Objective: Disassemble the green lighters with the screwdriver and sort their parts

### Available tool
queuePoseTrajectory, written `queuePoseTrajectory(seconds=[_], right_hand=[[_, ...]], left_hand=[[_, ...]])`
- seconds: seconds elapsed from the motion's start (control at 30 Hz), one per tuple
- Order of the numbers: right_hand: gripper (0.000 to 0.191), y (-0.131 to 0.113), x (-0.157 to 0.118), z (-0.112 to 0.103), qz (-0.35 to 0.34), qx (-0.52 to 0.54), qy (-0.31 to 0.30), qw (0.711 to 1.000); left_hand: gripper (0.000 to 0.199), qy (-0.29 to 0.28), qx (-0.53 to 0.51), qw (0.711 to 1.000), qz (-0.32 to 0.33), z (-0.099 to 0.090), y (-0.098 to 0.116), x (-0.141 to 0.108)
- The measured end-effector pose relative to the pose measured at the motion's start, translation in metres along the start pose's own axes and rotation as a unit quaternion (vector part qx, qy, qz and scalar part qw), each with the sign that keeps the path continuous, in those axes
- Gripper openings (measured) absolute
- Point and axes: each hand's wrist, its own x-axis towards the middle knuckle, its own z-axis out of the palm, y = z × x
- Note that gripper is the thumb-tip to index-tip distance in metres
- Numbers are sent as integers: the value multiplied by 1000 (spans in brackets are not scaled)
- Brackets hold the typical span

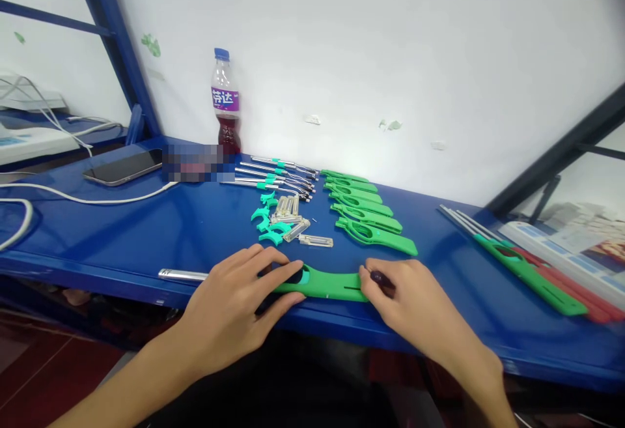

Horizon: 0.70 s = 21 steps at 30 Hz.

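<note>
At the table's front edge lies a green stick lighter [336,285] with a metal tube sticking out to the left. My left hand [244,291] is closed on its trigger end, thumb below and fingers above. My right hand [405,288] is closed at the other end of the handle, its fingers pinched round a dark, rounded tool handle [382,279]; the tool's tip is hidden. Beyond my hands are loose teal triggers [271,237], clear fuel tanks [316,241], metal tubes with wires [263,184] and a row of green handle shells [385,239].
Assembled green and red lighters [532,276] lie on the right, next to a white box [576,252]. A phone [124,167], a white cable [97,200] and a drink bottle [227,105] are at the back left. A white wall [342,43] stands behind the blue table [195,245].
</note>
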Motion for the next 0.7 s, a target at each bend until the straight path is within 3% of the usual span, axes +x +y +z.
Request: queuePoseTrajectory(seconds=[0.17,0.7], right_hand=[[30,-6,-1,-18,-24,-66,-68,995],[27,-20,10,-34,-145,-260,-64,953]], left_hand=[[29,-1,-1,1000,-1,0,0,-1],[29,13,10,1000,12,1,0,1]])
